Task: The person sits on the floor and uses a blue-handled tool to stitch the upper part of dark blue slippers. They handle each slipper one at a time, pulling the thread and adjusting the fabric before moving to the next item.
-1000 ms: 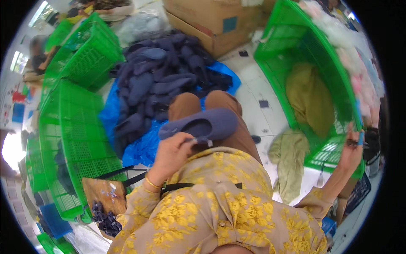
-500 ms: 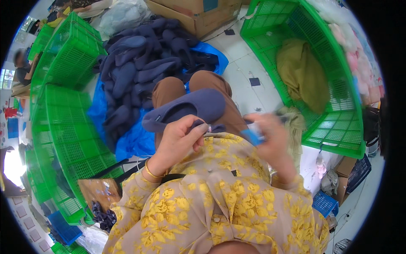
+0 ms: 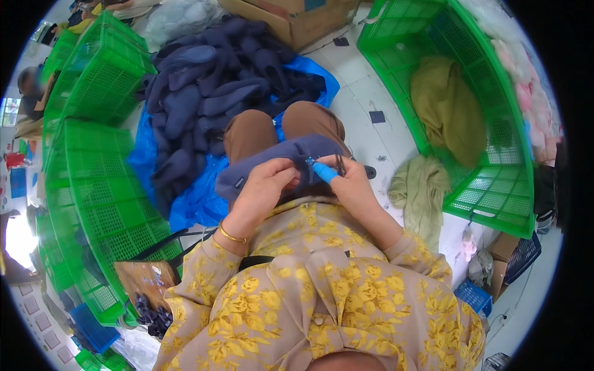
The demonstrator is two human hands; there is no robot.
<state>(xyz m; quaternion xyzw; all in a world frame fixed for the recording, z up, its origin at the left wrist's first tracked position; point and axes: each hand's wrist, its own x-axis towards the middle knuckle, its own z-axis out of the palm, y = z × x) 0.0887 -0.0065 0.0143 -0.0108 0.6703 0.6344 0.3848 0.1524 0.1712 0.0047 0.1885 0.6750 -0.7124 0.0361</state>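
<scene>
A navy slipper [image 3: 246, 168] lies across my brown-trousered thighs. My left hand [image 3: 263, 190] pinches its near edge, fingers curled in. On the right, my right hand [image 3: 357, 190] is closed around a small dark tool whose black rounded end [image 3: 370, 172] sticks out past the fingers; its kind is not clear. A blue cover [image 3: 324, 172] sits on one of that hand's digits, its tip against the slipper. Beside this tip a tiny shiny bit [image 3: 310, 161] shows on the slipper. The slipper's opening is mostly hidden by my hands.
Beyond my knees, a heap of navy slippers [image 3: 207, 80] lies on blue plastic sheeting [image 3: 201, 207]. Green crates [image 3: 105, 191] stand along the left. At right, a large green crate [image 3: 500, 191] holds olive cloth [image 3: 448, 105]; pale green cloth [image 3: 421, 185] hangs beside it. A cardboard box [image 3: 297, 28] stands behind.
My right hand has come in from the right to the slipper, its blue-covered digit now touching it. The slipper has tipped, its opening turned more toward me. My left hand has shifted slightly.
</scene>
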